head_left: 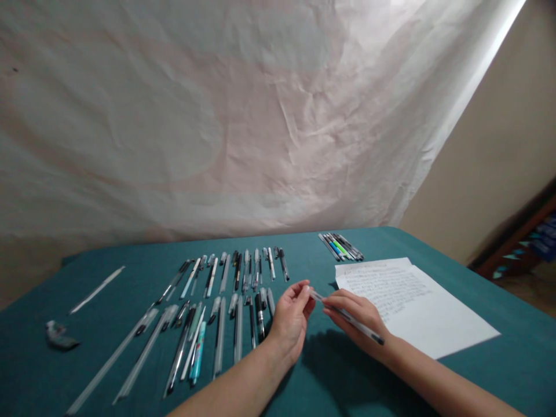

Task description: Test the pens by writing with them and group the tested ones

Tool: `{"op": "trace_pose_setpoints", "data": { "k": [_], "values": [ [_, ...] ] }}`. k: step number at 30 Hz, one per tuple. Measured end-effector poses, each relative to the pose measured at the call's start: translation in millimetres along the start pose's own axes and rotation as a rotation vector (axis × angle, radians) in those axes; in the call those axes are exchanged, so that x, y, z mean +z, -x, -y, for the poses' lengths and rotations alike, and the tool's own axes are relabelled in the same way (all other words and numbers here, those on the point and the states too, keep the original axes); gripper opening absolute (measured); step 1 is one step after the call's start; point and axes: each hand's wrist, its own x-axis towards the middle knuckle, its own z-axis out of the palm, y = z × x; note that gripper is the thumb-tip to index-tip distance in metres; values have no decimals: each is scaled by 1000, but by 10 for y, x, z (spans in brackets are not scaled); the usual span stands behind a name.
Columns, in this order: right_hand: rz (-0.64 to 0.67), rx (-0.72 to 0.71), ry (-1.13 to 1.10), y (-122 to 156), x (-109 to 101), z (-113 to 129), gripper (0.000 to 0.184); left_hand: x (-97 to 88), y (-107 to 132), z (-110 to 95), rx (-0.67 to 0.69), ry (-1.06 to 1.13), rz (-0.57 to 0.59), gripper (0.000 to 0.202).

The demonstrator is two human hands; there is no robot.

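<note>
A slim pen with a clear, whitish barrel and a dark end [367, 332] is held slanted above the table. My right hand [358, 318] is closed around its middle, the dark end sticking out past the palm toward me. My left hand [292, 318] pinches the pen's far end between thumb and fingertips; whether a cap sits there is too small to tell. Beneath my right hand and beyond it lie sheets of handwritten paper [452, 313]. Close by my left hand, a dark pen with silvery bands [260, 317] lies in the front row of pens.
Two rows of pens, caps and clear tubes, including a turquoise pen [198, 354], spread over the green tablecloth [143, 260]. At the back right is a bunch of pens [340, 247]. A crumpled scrap [61, 336] and a thin white strip [98, 291] lie at the left.
</note>
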Motion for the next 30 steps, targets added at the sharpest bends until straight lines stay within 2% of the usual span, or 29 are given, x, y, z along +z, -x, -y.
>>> {"op": "trace_pose_setpoints", "data": {
  "k": [7, 16, 30],
  "values": [
    [7, -94, 49, 25, 36, -24, 35, -7, 12, 20, 14, 24, 8, 18],
    [4, -125, 81, 56, 104, -79, 37, -14, 34, 59, 48, 18, -26, 19],
    [-23, -173, 117, 34, 94, -53, 34, -1, 52, 60, 78, 4, -19, 25]
  ]
}}
